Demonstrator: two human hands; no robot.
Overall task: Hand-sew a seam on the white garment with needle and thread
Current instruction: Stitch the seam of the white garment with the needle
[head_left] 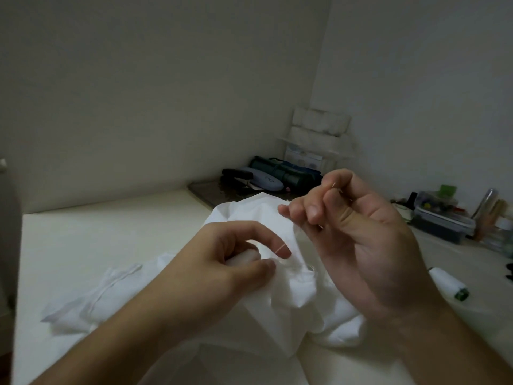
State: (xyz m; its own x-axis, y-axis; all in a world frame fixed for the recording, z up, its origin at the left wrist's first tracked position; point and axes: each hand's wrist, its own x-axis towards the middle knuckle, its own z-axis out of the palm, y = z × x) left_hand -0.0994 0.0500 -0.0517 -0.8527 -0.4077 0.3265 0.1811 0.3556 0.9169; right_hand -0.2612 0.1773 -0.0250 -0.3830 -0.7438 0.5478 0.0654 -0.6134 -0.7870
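Note:
The white garment [283, 290] lies crumpled on the pale table [97, 240]. My left hand [222, 262] grips a bunched fold of it between thumb and curled fingers, and a thin strand of thread crosses the index finger. My right hand [355, 232] is raised just above the cloth, to the right of the left hand. Its thumb and fingers pinch a thin needle [333, 185], whose end shows between the fingertips. The needle's shaft is mostly hidden by the fingers.
A spool of white thread [448, 283] with a green end lies on the table at right. Behind it stand a clear box of sewing supplies [441, 215] and some containers. A dark tray [208, 193] with a stapler, cases and a white rack fills the back corner.

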